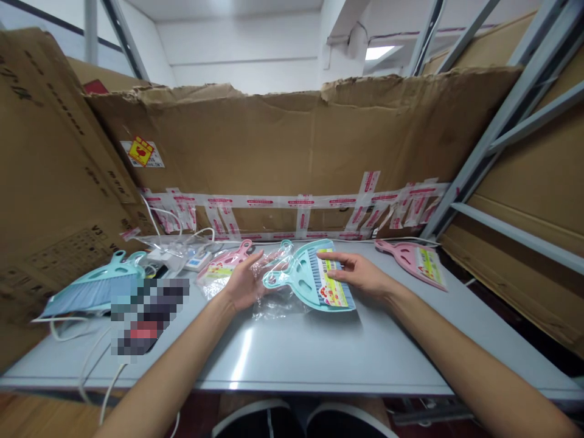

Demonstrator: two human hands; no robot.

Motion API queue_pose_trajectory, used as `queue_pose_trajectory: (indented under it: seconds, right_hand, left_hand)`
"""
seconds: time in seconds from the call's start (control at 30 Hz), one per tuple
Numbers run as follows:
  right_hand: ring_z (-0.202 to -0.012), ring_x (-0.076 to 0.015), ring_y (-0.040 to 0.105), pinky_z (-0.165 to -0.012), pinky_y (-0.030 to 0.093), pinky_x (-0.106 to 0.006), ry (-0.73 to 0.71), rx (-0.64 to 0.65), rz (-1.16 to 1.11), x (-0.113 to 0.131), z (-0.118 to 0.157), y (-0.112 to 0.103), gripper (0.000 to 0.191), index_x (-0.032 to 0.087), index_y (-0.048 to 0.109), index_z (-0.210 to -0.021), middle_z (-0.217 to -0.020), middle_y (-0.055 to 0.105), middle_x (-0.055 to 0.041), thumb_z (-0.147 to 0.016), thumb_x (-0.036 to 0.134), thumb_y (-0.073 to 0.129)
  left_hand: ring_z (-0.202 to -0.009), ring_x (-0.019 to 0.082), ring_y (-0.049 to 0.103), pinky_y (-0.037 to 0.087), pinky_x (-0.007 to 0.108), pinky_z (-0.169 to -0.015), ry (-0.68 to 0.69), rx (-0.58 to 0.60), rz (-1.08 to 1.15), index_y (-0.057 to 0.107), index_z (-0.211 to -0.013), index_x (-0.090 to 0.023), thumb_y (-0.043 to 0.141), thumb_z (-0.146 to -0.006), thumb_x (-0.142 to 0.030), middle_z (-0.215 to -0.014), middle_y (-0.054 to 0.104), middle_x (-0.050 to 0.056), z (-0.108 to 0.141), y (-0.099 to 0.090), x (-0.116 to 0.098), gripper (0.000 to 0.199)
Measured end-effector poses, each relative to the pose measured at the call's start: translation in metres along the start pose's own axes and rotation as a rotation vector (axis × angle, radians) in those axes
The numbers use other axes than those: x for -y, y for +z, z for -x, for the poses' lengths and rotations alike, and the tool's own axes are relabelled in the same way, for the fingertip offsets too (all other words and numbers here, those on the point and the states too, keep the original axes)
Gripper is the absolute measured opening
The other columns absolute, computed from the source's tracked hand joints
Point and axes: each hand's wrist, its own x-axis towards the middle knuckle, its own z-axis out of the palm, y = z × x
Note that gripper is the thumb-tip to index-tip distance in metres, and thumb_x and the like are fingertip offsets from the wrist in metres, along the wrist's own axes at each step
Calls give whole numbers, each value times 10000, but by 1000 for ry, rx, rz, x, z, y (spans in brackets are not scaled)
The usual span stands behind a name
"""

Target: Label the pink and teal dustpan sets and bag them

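Teal dustpans (pixel 294 283), two; pink dustpans (pixel 401 255), two

You faced: a grey table (pixel 319 359) | far: a torn cardboard sheet (pixel 310 140) banded with pink-printed tape (pixel 301 202), white wall (pixel 237 61) behind | left: brown cartons (pixel 55 152) leaned | right: grey metal shelving (pixel 515 115) framed more cardboard (pixel 524 182) | above: ceiling light (pixel 382 53) glowed | near left: wooden floor (pixel 41 417) showed
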Motion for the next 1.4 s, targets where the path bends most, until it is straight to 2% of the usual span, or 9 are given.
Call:
queue_pose_trajectory:
  seconds: [0.2, 0.47, 0.57, 0.73, 0.87, 1.0, 1.13, 1.3, 1.4]
  right_hand:
    - [-1193, -302, 776, -1124, 597, -509, 12, 53, -8, 1, 2, 2, 631, 281, 830, -1358, -1397, 793, -96, -775, 439, 1011]
    - [-1229, -295, 765, -1132, 595, -492, 34, 112, -44, -1, 3, 16, 636, 290, 838, -1333, -1425, 782, -94, -745, 437, 1029]
    - [-1262, -308, 752, -1162, 572, -509, 1, 24, -93, -5, 0, 20, 644, 295, 834, -1343, -1445, 775, -93, -747, 437, 1032]
    - [-1271, -320, 745, -1150, 575, -534, -95, -161, -149, -9, -6, 18, 686, 322, 812, -1380, -1433, 782, -77, -743, 452, 1029]
    - [-1327, -325, 714, -1190, 548, -530, -170, -275, -99, -9, -8, 10, 673, 311, 817, -1366, -1499, 746, -70, -745, 468, 1025]
    - [-1289, -326, 734, -1175, 563, -539, -136, -240, -39, -9, -7, 9, 706, 307, 790, -1417, -1452, 774, -74, -767, 476, 1011]
    - [-1264, -311, 745, -1164, 575, -524, -134, -169, 5, -10, -5, 15, 684, 310, 789, -1423, -1440, 781, -71, -793, 481, 994]
    - [-1264, -319, 746, -1142, 593, -526, -126, -119, 50, -12, -5, 18, 673, 304, 790, -1426, -1450, 775, -77, -808, 485, 985]
    - [-1261, -319, 747, -1148, 588, -527, -126, -67, 83, -12, -4, 20, 648, 310, 797, -1419, -1463, 768, -79, -820, 481, 977]
  left_hand:
    - [-1229, 346, 770, 656, 425, -953, 13, 124, 42, 707, -1500, -182, 715, -975, -655, -1409, 768, 188, 7, 9, -5, 707]
    - [-1323, 392, 726, 609, 484, -1074, 0, 210, 46, 708, -1484, -177, 733, -940, -687, -1366, 779, 198, 13, 19, -2, 746]
    - [-1301, 408, 731, 613, 516, -1071, 35, 182, 76, 714, -1437, -165, 693, -922, -794, -1329, 786, 208, 12, 19, -2, 812]
    - [-1238, 420, 760, 635, 565, -1063, 132, 6, 63, 738, -1238, -193, 675, -889, -875, -1126, 815, 174, 7, 10, -7, 769]
    - [-1294, 410, 748, 641, 562, -1080, 174, 41, 8, 730, -1245, -179, 845, -885, -669, -1293, 786, 179, 2, 4, -5, 619]
    - [-1174, 342, 808, 659, 500, -1054, 257, 30, -115, 724, -1371, -206, 973, -814, -310, -1355, 789, 140, -6, 4, 5, 619]
    - [-999, 263, 835, 674, 419, -996, 263, -35, -197, 769, -1359, -195, 960, -834, -292, -1314, 812, 131, -11, 2, 11, 567]
    - [-1096, 281, 796, 684, 365, -879, 272, -71, -233, 829, -1310, -207, 937, -857, -349, -1289, 823, 134, -12, -1, 8, 487]
    - [-981, 265, 795, 648, 303, -760, 223, -69, -283, 844, -1304, -201, 962, -828, -348, -1222, 845, 132, -9, -1, 6, 512]
